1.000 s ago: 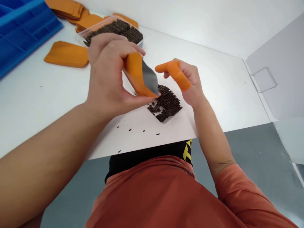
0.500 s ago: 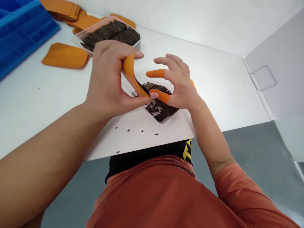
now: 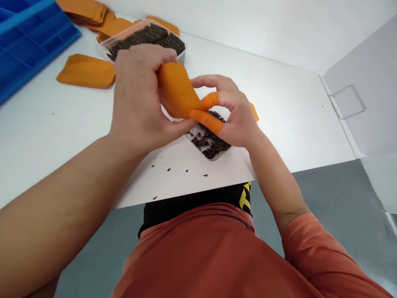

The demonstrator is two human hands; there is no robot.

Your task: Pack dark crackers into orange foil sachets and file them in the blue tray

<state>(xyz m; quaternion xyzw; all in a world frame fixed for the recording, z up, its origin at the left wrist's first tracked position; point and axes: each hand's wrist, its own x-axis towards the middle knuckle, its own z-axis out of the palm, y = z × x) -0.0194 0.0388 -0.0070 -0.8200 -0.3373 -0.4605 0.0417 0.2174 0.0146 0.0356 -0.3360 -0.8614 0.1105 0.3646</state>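
An orange paper pouch is bent between the thumb and fingers of my left hand. My right hand wears orange finger cots on its thumb and index finger. Those two fingertips pinch the pouch's right corner, while the other fingers curl behind it. Below the hands, a clear plastic tub holds rows of thin dark brown pieces and loose crumbs. The pouch and my hands cover part of this tub. Whether anything is inside the pouch cannot be seen from here.
A second tub of dark pieces stands behind my left hand. Another orange pouch lies flat on the white table, near stacked orange pouches. A blue crate is at far left. Dark crumbs dot the table's front edge.
My right hand has moved in, and its index finger has closed against the thumb at the pouch's corner. The pouch has turned, showing its broad orange face instead of its dark opening.
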